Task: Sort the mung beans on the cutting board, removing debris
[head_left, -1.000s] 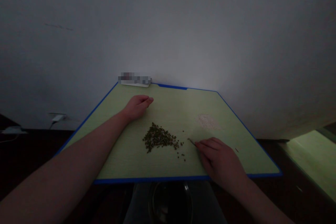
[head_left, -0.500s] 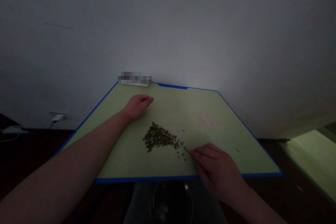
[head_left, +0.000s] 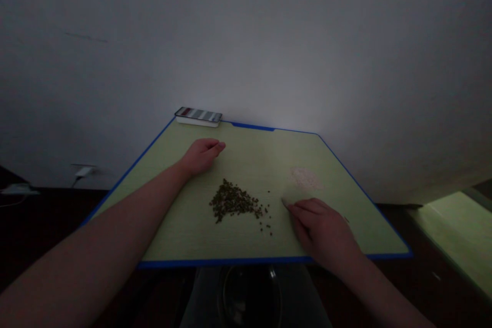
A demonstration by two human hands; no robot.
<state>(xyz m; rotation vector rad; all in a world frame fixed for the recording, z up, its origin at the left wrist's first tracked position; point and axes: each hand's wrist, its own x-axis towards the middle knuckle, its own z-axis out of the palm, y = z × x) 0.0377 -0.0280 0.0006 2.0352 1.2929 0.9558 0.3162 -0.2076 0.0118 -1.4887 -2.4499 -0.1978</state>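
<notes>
Now your left hand (head_left: 200, 157) rests curled on the worktop (head_left: 184, 236); your right hand (head_left: 321, 230) pinches beside the dark seeds (head_left: 232, 201), but what it pinches, I cannot tell.

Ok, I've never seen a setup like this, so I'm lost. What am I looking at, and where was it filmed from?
There's no machine here: those are a person's own bare arms, filmed by a camera worn on their head, looking forward and down. On a green board with a blue edge lies a small heap of dark green bits, with a pale powdery patch beyond it. The left hand rests curled on the board, and the right hand lies beside the heap. Neither clearly holds anything.
</notes>
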